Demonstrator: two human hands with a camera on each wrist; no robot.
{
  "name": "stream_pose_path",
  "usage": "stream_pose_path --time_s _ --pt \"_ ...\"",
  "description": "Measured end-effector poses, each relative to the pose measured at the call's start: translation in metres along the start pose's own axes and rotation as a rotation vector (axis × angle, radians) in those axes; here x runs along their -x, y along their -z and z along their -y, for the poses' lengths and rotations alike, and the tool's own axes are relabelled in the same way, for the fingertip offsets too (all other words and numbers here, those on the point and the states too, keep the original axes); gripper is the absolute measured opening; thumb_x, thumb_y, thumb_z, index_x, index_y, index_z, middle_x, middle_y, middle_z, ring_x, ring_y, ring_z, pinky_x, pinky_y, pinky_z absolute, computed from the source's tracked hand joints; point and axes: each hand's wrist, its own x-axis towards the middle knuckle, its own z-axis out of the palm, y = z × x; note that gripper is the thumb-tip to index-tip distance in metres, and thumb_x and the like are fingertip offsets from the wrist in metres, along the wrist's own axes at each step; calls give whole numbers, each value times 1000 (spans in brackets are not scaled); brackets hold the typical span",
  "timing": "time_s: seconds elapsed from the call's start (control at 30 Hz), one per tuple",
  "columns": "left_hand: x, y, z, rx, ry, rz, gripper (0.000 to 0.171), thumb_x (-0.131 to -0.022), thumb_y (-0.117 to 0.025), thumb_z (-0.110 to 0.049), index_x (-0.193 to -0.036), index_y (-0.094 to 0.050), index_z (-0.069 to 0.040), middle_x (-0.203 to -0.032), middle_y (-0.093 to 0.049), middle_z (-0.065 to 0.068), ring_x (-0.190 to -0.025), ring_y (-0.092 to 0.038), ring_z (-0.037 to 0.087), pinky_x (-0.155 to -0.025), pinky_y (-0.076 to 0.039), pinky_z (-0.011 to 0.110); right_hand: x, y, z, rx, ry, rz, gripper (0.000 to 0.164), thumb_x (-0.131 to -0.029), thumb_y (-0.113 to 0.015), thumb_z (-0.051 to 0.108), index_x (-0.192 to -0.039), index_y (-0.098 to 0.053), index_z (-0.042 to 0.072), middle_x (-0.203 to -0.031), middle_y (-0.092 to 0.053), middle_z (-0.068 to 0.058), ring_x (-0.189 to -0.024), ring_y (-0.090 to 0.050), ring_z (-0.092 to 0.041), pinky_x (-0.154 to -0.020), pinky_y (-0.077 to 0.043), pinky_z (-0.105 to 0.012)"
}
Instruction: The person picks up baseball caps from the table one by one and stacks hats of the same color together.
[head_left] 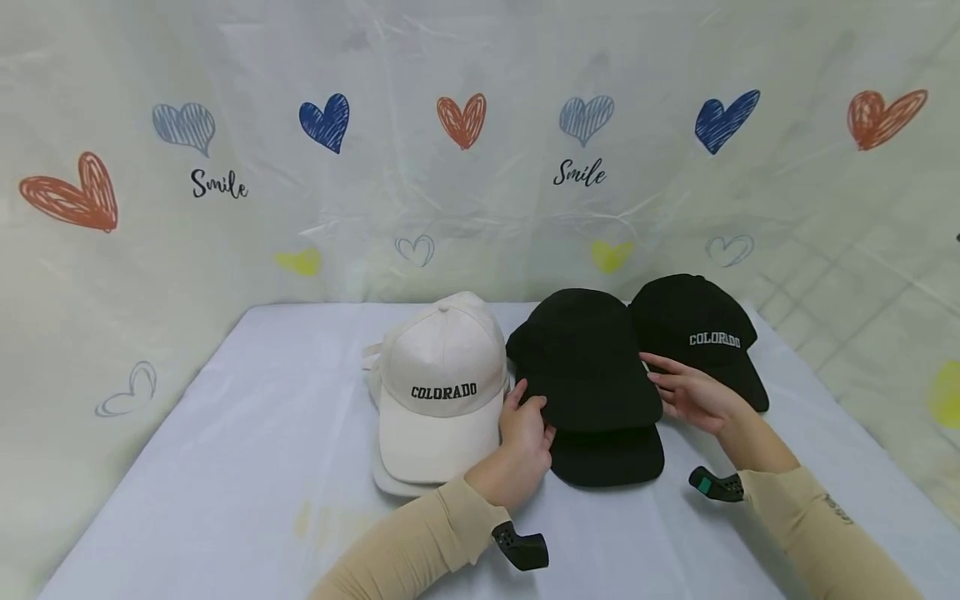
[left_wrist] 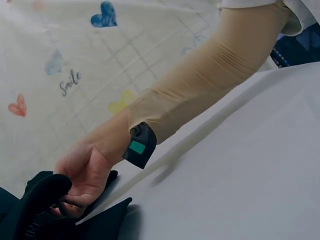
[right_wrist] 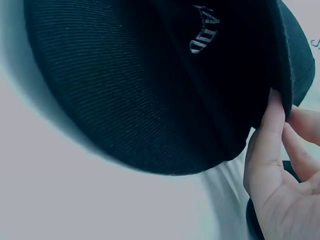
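Note:
A plain-looking black cap (head_left: 585, 358) is between my two hands in the head view, lying over a second black cap (head_left: 609, 458) whose brim sticks out below. My left hand (head_left: 523, 442) holds the upper cap's left edge, its thumb partly hidden. On the other side my right hand (head_left: 693, 396) pinches the right edge between thumb and fingers. That pinch shows close up in the right wrist view, where the lower cap's ribbed brim (right_wrist: 100, 95) and white lettering appear beneath. The left wrist view catches the right hand (left_wrist: 82, 185) at the dark brim.
Left of the hands, a white cap (head_left: 442, 383) lettered COLORADO lies on another pale cap. A black COLORADO cap (head_left: 697, 333) sits behind the right hand. All rest on a white-covered table (head_left: 247, 467), before a backdrop (head_left: 510, 225) with hearts.

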Motion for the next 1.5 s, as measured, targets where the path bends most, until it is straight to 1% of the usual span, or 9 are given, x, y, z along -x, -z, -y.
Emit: stream_pose_path --time_s 0.13,0.37,0.57,0.73,0.93,1.1,1.23,1.37,1.5 --pt "-2 3 1 -39 2 5 56 -100 -51 1 -154 -42 -10 -153 -41 24 -130 -50 37 -110 -39 54 2 1 -1 19 -6 -8 47 -111 -34 1 -122 -72 26 -118 -70 1 -104 -68 -14 -90 -56 -29" --pt "4 7 0 -114 2 21 54 -100 -53 1 -152 -43 -9 -156 -36 26 -139 -42 40 -112 -36 58 6 6 -3 92 -30 11 43 -110 -38 0 -124 -68 27 -116 -67 0 -104 -67 -15 -92 -55 -31" --pt "7 10 0 -175 -27 40 53 -100 -53 2 -151 -43 -8 -151 -43 26 -132 -49 39 -106 -43 55 10 7 -4 173 -58 -6 37 -110 -42 3 -124 -63 30 -118 -64 0 -106 -66 -15 -92 -55 -32" --pt "11 14 0 -213 -30 58 53 -100 -51 0 -152 -43 -7 -144 -51 23 -118 -57 35 -97 -49 49 11 8 -4 227 -74 -3 38 -110 -40 4 -124 -62 33 -120 -62 0 -107 -65 -15 -94 -55 -33" --pt "16 18 -4 -229 7 105 55 -98 -50 -3 -153 -41 -8 -135 -55 20 -109 -60 31 -95 -50 48 15 10 -3 284 -80 -11 39 -109 -43 3 -129 -59 31 -117 -58 -2 -104 -63 -15 -91 -55 -32" --pt "15 25 -8 -218 73 197 57 -102 -45 -6 -158 -33 -7 -144 -49 25 -124 -56 39 -105 -43 60 17 6 -2 359 -89 -65 38 -106 -50 2 -135 -54 28 -116 -59 -2 -101 -62 -14 -88 -56 -31" --pt "16 32 -14 -240 131 257 60 -104 -45 -9 -161 -27 -7 -155 -35 28 -136 -45 45 -106 -43 61 18 0 -3 460 -98 -127 44 -105 -55 4 -147 -45 16 -114 -58 -2 -100 -61 -12 -86 -57 -31" --pt "19 37 -20 -313 164 281 63 -104 -50 -12 -162 -25 -7 -158 -27 28 -138 -39 46 -106 -45 55 18 -2 -4 507 -98 -148 52 -104 -57 6 -152 -37 6 -112 -58 -1 -99 -60 -12 -84 -57 -31" --pt "19 39 -26 -427 162 310 70 -100 -56 -12 -162 -23 -4 -157 -31 28 -133 -45 42 -108 -44 50 18 -2 -5 514 -86 -127 51 -104 -57 5 -151 -37 6 -112 -59 -1 -99 -61 -12 -84 -58 -32"
